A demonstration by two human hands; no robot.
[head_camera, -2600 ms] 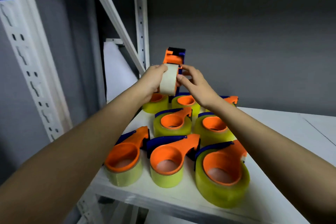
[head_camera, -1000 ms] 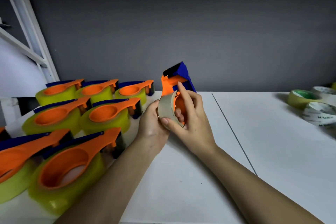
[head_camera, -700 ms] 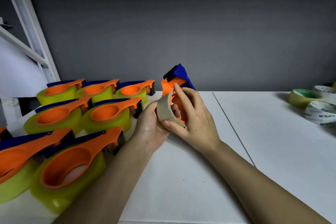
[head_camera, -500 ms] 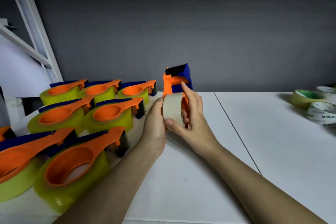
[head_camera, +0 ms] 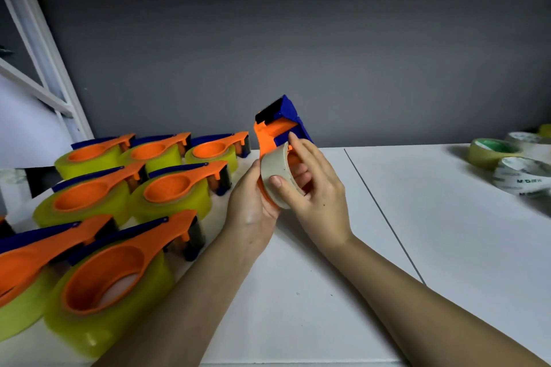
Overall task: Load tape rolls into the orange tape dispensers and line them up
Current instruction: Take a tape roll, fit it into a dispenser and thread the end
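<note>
An orange and blue tape dispenser (head_camera: 275,128) is held upright above the white table (head_camera: 328,292), its blue end up. My left hand (head_camera: 250,202) grips its lower body from the left. A pale beige tape ring (head_camera: 275,174) sits on the dispenser's orange hub, tilted. My right hand (head_camera: 313,188) pinches that ring, thumb on its outer face and fingers curled over its far edge. Several loaded dispensers with yellow tape (head_camera: 176,194) lie in rows at the left.
Loose tape rolls lie at the far right: a yellowish one with a green core (head_camera: 490,152) and a white printed one (head_camera: 521,177). A white shelf upright (head_camera: 44,48) stands at the left. A seam (head_camera: 384,217) runs across the table.
The hands brought the dispenser from over the rows to the table's middle. In the last half second the ring tilted and the dispenser's blue end leaned right.
</note>
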